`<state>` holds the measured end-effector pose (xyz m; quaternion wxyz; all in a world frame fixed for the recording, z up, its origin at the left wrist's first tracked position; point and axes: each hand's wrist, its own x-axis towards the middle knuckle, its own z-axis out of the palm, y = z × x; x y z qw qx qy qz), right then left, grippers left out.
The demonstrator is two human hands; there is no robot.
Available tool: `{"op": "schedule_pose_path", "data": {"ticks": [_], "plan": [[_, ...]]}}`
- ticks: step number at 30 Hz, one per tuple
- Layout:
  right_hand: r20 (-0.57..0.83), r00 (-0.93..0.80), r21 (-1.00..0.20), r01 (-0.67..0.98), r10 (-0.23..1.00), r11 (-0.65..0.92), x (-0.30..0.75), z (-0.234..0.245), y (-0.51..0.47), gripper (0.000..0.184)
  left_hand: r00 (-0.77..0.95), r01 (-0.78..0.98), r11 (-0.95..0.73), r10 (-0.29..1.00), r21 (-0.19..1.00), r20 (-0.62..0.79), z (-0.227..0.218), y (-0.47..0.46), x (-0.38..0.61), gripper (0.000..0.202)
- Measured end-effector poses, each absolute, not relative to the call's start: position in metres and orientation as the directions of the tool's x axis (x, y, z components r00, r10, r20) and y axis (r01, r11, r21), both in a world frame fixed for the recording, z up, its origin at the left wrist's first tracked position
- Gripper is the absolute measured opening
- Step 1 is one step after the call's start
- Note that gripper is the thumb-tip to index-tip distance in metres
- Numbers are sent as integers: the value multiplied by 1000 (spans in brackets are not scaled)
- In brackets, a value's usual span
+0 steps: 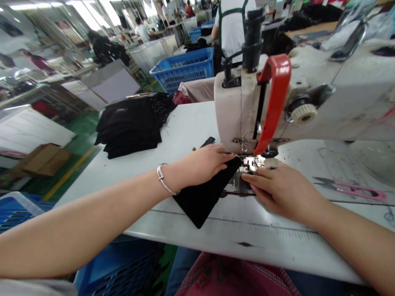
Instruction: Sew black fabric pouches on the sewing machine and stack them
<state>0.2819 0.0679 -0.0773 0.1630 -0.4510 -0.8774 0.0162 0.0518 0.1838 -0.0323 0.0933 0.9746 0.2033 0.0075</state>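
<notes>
A small black fabric piece point(203, 197) lies on the white table point(191, 123), its far corner under the needle area of the sewing machine point(247, 107). My left hand point(203, 164), a silver bangle on its wrist, rests flat on the fabric with fingers stretched toward the presser foot point(251, 162). On the right side of the foot my right hand point(284, 189) lies with its fingers pressed down at the fabric's edge. Neither hand grips anything.
A stack of black fabric pieces point(131, 125) sits at the table's far left. Pink thread snips point(354, 189) lie to the right. Blue baskets point(185, 68) and other workers stand beyond. A cardboard box point(46, 158) is on the green floor.
</notes>
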Motion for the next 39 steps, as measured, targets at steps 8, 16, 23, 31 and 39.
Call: {"op": "schedule_pose_path", "data": {"ticks": [8, 16, 23, 31, 39], "plan": [[343, -570, -191, 736, 746, 650, 286, -81, 65, 24, 854, 519, -854, 520, -33, -5, -45, 138, 40, 41], [315, -622, -333, 635, 717, 697, 279, -74, 59, 22, 934, 302, -949, 314, 92, 171, -66, 129, 47, 51], [277, -643, -371, 614, 714, 697, 278, -72, 58, 24, 959, 225, -972, 233, 68, 160, -74, 143, 41, 48], [162, -667, -512, 574, 728, 640, 288, -63, 65, 22, 932, 338, -903, 360, 264, 36, -46, 112, 36, 76], [179, -628, -396, 659, 758, 639, 256, -52, -1, 17, 873, 371, -900, 422, 230, 244, -47, 22, 12, 36]]}}
